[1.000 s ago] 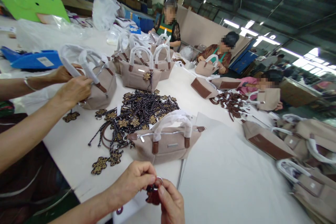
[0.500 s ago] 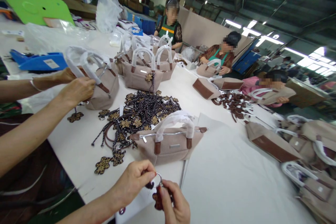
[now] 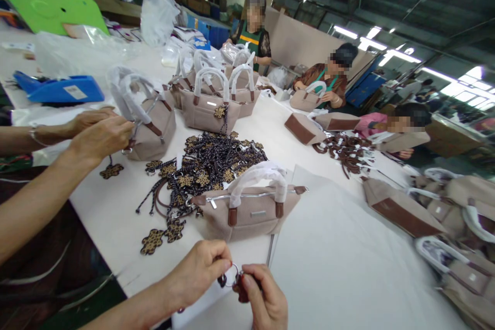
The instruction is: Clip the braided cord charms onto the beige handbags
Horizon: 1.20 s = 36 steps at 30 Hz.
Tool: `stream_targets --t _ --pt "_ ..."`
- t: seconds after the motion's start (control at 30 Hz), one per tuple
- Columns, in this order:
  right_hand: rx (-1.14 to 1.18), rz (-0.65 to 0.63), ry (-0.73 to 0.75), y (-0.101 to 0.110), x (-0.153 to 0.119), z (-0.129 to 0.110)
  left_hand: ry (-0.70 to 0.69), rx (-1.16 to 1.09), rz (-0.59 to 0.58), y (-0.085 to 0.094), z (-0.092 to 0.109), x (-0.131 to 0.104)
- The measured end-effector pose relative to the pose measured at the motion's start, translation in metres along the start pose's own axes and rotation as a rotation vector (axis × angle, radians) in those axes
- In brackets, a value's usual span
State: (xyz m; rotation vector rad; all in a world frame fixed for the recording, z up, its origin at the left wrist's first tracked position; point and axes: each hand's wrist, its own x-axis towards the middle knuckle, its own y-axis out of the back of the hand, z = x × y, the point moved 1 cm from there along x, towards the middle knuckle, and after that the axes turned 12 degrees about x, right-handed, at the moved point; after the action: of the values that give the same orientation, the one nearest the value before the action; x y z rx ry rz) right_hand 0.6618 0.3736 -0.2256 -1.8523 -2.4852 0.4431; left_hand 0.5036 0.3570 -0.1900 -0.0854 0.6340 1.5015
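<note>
In the near foreground my left hand [image 3: 203, 270] is closed in a pinch at one side of a silver metal ring [image 3: 232, 274]. My right hand [image 3: 267, 294] grips the dark reddish-brown bag charm [image 3: 242, 290] joined to that ring, thumb pressed on its face. A small dark piece [image 3: 221, 280] hangs just below my left fingertips. Just beyond both hands stands a beige handbag [image 3: 255, 214] with wrapped handles and a silver zipper. Behind it lies a heap of corded charms [image 3: 220, 162] with leopard-print flowers, one flower charm [image 3: 151, 241] lying nearer me.
At left, a co-worker's hands [image 3: 96, 131] work beside another beige handbag [image 3: 152, 126]. More finished-looking bags [image 3: 209, 108] stand behind the heap, and a pile of bags [image 3: 456, 216] is at right. Brown straps [image 3: 344, 152] lie farther back, near other people. A blue holder [image 3: 65, 88] sits at far left.
My right hand has moved slightly right with the charm, and the ring has turned so it shows rounder. The co-worker's hands at left have drawn back a little from the bag handles.
</note>
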Motion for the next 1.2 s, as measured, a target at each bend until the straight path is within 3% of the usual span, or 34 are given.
stream_targets --t 0.23,0.3,0.43,0.67,0.77,0.83,1.0,1.1,1.2 --pt "-0.135 -0.095 0.050 0.004 -0.001 0.009 0.019 -0.039 -0.207 -0.002 0.003 0.000" --pt "-0.175 -0.027 0.101 0.006 -0.001 0.011 0.040 -0.109 -0.240 -0.002 0.001 0.001" --pt "-0.253 0.210 0.176 0.008 -0.003 0.008 0.117 -0.252 -0.181 -0.004 -0.006 0.004" --pt "0.068 0.101 -0.125 -0.005 -0.014 0.019 0.125 -0.292 -0.070 -0.015 -0.010 0.007" --pt "0.189 0.093 -0.159 -0.006 -0.013 0.026 0.100 -0.223 -0.045 -0.017 -0.015 0.008" --pt "0.167 0.068 -0.091 -0.005 -0.011 0.025 -0.026 -0.116 -0.004 -0.015 -0.018 0.009" --pt "-0.020 -0.004 0.094 0.003 -0.006 0.010 -0.593 0.370 0.025 -0.007 -0.012 0.011" --pt "0.028 -0.027 -0.060 0.004 -0.006 0.005 -0.680 0.532 0.074 -0.005 -0.008 0.016" --pt "0.188 -0.052 -0.224 0.003 -0.009 0.006 -0.740 0.531 0.051 -0.007 -0.008 0.019"
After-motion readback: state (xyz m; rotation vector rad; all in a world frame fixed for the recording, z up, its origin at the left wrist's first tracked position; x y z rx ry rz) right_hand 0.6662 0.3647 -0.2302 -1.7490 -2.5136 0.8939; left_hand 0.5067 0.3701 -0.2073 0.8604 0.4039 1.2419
